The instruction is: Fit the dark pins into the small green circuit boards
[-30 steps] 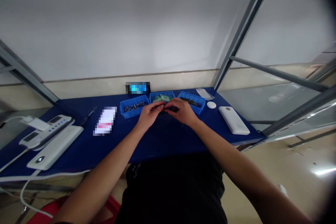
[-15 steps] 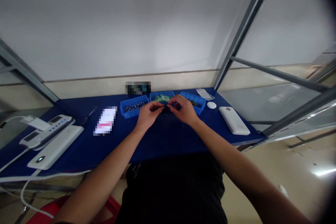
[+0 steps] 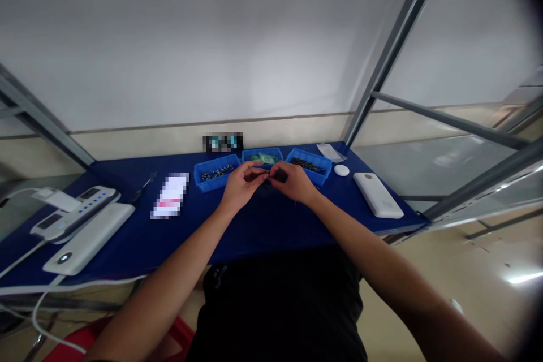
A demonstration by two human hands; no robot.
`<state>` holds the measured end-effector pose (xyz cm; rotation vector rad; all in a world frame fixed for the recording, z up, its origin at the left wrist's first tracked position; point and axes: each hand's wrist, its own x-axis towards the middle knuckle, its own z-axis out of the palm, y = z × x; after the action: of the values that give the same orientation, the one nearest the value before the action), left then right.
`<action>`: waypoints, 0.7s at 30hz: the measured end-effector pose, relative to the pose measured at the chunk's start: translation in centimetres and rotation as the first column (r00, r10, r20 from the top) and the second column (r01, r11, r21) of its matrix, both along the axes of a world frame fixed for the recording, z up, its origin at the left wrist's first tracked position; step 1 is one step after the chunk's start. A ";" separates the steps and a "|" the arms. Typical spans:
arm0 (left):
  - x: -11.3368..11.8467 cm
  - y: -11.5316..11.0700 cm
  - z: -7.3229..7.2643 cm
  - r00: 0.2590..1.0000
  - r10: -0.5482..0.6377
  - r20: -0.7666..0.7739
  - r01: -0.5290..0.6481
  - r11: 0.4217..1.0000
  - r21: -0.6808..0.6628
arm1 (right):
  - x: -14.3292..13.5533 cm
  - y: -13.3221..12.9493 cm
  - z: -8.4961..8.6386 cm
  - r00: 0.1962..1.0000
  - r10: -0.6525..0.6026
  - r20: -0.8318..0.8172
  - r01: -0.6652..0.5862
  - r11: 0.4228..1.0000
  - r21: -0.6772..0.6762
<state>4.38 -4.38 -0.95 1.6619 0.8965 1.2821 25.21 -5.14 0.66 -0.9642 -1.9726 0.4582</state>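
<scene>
Above the blue table (image 3: 254, 226), my left hand (image 3: 244, 181) and my right hand (image 3: 292, 181) meet fingertip to fingertip. Both are closed in a pinch, and whatever small thing lies between the fingers is too tiny and hidden to name. Just beyond them are three blue bins. The left bin (image 3: 207, 185) holds small dark and silvery metal parts (image 3: 218, 172). In the middle bin (image 3: 250, 152) are pale green pieces (image 3: 263, 158), partly behind my fingers. Dark, thin, screw-like parts (image 3: 307, 166) fill the right bin (image 3: 319, 178), beside my right hand.
On the left lie a phone (image 3: 170, 195), a power strip (image 3: 80, 212) with cables and a white power bank (image 3: 91, 237). To the right are a round white item (image 3: 341, 170), a clear bag (image 3: 331, 152) and another white power bank (image 3: 377, 195). Metal posts (image 3: 394, 45) frame the table.
My fingertips have drawn closer together and my right hand has shifted slightly down, showing more of the right bin. The bins have stayed in place.
</scene>
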 end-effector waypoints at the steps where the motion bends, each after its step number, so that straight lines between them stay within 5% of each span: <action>1: 0.0 0.0 0.0 1.000 -0.001 0.006 0.001 1.000 0.011 | -0.1 0.0 0.0 1.000 -0.013 -0.023 0.012 1.000 -0.022; 8: 0.1 -0.4 0.5 1.000 -0.011 -0.017 0.010 0.998 -0.062 | 0.1 0.2 0.2 0.982 -0.072 -0.175 0.072 0.997 -0.006; 21: 0.3 0.3 -0.9 0.979 -0.160 0.124 0.174 0.978 -0.118 | 0.4 0.2 0.0 0.997 -0.076 -0.007 0.076 0.988 0.134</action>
<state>4.69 -4.08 -1.82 1.5142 0.7383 1.1678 25.60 -4.96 0.66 -0.9492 -1.9316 0.2792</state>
